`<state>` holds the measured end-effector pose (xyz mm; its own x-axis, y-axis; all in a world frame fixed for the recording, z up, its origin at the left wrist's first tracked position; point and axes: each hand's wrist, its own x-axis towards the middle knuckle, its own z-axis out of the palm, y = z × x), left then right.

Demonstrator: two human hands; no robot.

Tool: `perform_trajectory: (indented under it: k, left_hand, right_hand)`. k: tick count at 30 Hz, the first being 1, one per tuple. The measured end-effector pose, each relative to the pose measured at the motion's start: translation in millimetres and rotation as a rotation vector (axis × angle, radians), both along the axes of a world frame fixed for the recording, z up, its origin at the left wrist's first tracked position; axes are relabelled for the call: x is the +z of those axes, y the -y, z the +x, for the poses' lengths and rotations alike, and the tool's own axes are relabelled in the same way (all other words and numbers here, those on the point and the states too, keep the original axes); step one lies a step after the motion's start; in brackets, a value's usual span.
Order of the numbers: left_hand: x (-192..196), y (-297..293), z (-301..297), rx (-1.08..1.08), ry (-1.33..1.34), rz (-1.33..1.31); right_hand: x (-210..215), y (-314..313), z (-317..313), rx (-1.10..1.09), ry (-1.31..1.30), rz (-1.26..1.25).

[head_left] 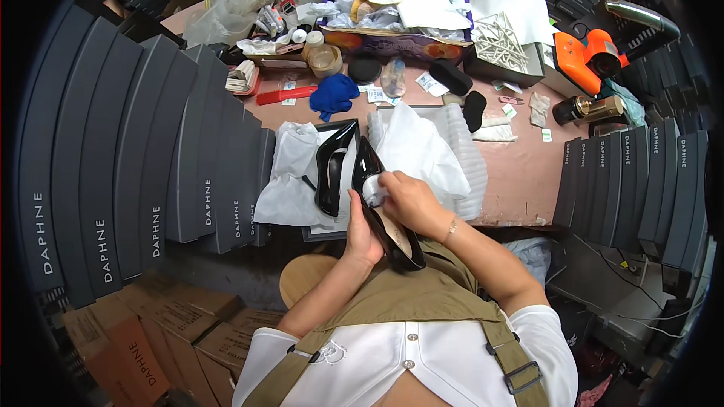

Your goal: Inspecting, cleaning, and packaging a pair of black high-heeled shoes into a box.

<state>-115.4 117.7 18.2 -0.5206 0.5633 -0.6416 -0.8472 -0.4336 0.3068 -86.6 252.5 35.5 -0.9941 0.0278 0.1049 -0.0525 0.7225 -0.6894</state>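
Shoe: black patent high heel (381, 215), just below frame centre, held over the lap at the table's near edge, toe pointing up the frame, tan insole facing up.
Left hand: left hand (360, 237) grips the shoe from its left side, fingers closed around the rear half.
Right hand: right hand (403, 200) lies on the shoe's right side, fingers curled shut on a white wad (375, 190) pressed against the shoe's opening.
Second shoe: matching black heel (332, 169), just left of the held one, lies on white paper (290, 181) in an open box (328, 232) at frame centre.
Wrapping: more white paper (418, 147) and foam sheet (471, 166) spread just right of centre, beyond the right hand.
Table: pinkish top (520, 173), crowded toward the upper frame.
Blue cloth: crumpled (333, 96), upper centre, beside a red tool (286, 95).
Tape roll: brown (325, 60), upper centre, above the cloth.
Heat gun: orange (588, 53), upper right, near a small dark canister (584, 109).
Boxes left: tall row of dark grey shoe boxes (136, 158) fanned across the left of the frame.
Boxes right: shorter row of the same boxes (633, 181) at the right edge of the table.
Cartons: brown cardboard (151, 339), lower left.
Clothing: white shirt and olive apron (422, 294), bottom centre.
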Motion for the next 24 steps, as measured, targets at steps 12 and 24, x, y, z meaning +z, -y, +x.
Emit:
perform_trajectory:
  k: [12, 24]
  left_hand:
    - [-22.3, 11.2, -26.7, -0.078, 0.084, 0.070]
    - [-7.9, 5.0, 19.6, -0.011, -0.009, -0.042]
  right_hand:
    - [-128.1, -82.1, -1.8, -0.079, 0.097, 0.429]
    - [-23.3, -6.2, 23.5, 0.277, -0.189, 0.314]
